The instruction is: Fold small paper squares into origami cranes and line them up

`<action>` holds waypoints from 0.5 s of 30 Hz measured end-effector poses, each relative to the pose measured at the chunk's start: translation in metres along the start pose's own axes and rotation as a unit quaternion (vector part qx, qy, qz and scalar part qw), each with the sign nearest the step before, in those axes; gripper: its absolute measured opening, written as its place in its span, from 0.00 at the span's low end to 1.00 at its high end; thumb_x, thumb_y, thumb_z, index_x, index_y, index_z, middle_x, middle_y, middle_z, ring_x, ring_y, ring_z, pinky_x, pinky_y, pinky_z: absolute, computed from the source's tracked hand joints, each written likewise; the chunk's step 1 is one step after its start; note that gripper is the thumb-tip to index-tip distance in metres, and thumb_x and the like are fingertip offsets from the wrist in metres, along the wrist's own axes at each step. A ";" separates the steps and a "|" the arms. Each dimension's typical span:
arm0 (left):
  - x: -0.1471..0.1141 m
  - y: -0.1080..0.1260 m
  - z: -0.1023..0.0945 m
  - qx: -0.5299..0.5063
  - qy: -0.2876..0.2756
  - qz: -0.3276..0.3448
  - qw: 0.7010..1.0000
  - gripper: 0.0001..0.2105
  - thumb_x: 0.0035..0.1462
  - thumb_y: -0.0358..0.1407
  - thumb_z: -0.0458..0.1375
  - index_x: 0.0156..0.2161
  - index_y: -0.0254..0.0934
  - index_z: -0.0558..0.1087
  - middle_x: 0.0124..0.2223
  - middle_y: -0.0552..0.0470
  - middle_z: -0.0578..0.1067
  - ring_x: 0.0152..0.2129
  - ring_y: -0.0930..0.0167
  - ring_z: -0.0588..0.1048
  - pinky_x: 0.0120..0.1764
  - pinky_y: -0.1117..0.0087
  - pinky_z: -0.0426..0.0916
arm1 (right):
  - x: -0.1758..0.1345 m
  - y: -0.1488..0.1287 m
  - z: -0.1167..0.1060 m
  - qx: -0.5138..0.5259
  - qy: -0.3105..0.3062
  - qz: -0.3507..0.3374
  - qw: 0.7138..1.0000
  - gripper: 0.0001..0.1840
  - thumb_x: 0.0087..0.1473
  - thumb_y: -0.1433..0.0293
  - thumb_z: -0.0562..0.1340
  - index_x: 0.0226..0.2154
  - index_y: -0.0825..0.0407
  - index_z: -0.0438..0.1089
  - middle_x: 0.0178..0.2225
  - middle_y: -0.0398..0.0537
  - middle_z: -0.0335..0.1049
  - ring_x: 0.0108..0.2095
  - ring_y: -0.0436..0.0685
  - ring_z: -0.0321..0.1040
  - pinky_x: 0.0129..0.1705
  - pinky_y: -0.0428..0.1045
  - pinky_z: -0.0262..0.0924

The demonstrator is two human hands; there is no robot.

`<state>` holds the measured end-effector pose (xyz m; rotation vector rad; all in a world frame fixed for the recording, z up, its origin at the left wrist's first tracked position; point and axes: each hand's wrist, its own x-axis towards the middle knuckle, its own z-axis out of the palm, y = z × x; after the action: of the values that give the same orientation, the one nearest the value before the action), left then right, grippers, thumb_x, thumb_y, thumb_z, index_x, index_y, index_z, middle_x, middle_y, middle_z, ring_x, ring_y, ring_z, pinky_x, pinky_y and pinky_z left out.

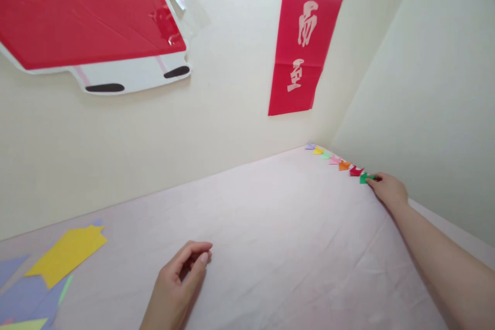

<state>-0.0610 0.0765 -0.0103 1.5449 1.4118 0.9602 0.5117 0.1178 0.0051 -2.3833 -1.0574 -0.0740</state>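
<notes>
Green paper (364,179), touching right hand (390,191)

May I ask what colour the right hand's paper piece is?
The paper piece is green, seen best in the head view.

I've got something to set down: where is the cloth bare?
The widest bare patch of cloth lies between the left hand and the right forearm, reaching back to the wall. Crowded: lower left, where paper sheets overlap, and the far right edge, with small paper shapes and the right hand.
</notes>
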 end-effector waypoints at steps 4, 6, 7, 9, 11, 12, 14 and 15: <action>0.000 -0.002 0.000 0.015 -0.014 0.002 1.000 0.16 0.54 0.49 0.58 0.38 0.39 0.75 0.35 0.50 0.77 0.36 0.64 0.76 0.37 0.71 0.69 | 0.000 0.004 0.005 -0.027 0.007 0.005 1.000 0.09 0.51 0.67 0.61 0.28 0.55 0.74 0.31 0.56 0.72 0.27 0.57 0.60 0.29 0.51 0.50; -0.001 -0.001 0.000 0.015 -0.017 0.005 1.000 0.15 0.54 0.49 0.58 0.39 0.40 0.75 0.36 0.51 0.77 0.36 0.64 0.75 0.37 0.71 0.68 | -0.001 0.005 0.006 -0.038 0.007 0.002 0.999 0.10 0.52 0.66 0.61 0.29 0.56 0.74 0.31 0.58 0.73 0.28 0.58 0.60 0.29 0.51 0.50; -0.001 -0.001 0.000 0.013 -0.015 0.006 1.000 0.15 0.55 0.49 0.58 0.39 0.40 0.74 0.36 0.51 0.77 0.37 0.65 0.75 0.37 0.71 0.68 | -0.002 0.006 0.006 -0.041 0.005 -0.003 0.999 0.10 0.52 0.66 0.60 0.30 0.56 0.74 0.32 0.58 0.73 0.29 0.58 0.61 0.30 0.51 0.50; -0.001 0.000 0.000 0.007 -0.014 0.008 1.000 0.14 0.56 0.48 0.57 0.38 0.40 0.74 0.36 0.51 0.76 0.37 0.65 0.75 0.37 0.71 0.68 | -0.002 0.007 0.006 -0.045 0.003 -0.013 0.999 0.12 0.52 0.65 0.59 0.30 0.56 0.74 0.32 0.59 0.73 0.30 0.59 0.62 0.30 0.51 0.51; -0.002 0.001 0.000 0.005 -0.018 0.008 1.000 0.14 0.56 0.48 0.57 0.38 0.40 0.74 0.36 0.52 0.76 0.37 0.65 0.75 0.38 0.71 0.67 | -0.002 0.005 0.004 -0.046 0.004 -0.024 0.999 0.13 0.52 0.64 0.59 0.30 0.56 0.74 0.32 0.59 0.73 0.30 0.60 0.63 0.30 0.52 0.52; -0.002 0.001 0.000 0.006 -0.022 0.008 1.000 0.13 0.56 0.48 0.57 0.38 0.40 0.74 0.36 0.52 0.76 0.37 0.65 0.75 0.38 0.71 0.67 | -0.003 0.004 0.002 -0.045 0.005 -0.031 0.998 0.14 0.53 0.63 0.58 0.30 0.56 0.74 0.32 0.60 0.73 0.30 0.61 0.64 0.31 0.52 0.52; -0.002 0.000 0.000 0.006 -0.025 0.008 1.000 0.13 0.57 0.47 0.57 0.39 0.40 0.74 0.35 0.52 0.76 0.36 0.66 0.74 0.38 0.71 0.66 | -0.007 0.005 -0.003 -0.040 0.009 -0.049 0.998 0.15 0.54 0.62 0.57 0.30 0.56 0.75 0.32 0.60 0.73 0.32 0.62 0.65 0.31 0.52 0.52; -0.002 0.000 0.001 0.004 -0.021 0.010 1.000 0.12 0.57 0.46 0.57 0.39 0.40 0.74 0.35 0.53 0.76 0.36 0.67 0.74 0.38 0.71 0.66 | -0.012 0.008 -0.006 -0.033 0.011 -0.063 0.997 0.16 0.56 0.62 0.56 0.30 0.55 0.75 0.33 0.59 0.73 0.34 0.62 0.66 0.32 0.52 0.53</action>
<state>-0.0598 0.0747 -0.0105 1.5795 1.3757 0.9300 0.5099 0.1022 0.0030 -2.3656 -1.2120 -0.1823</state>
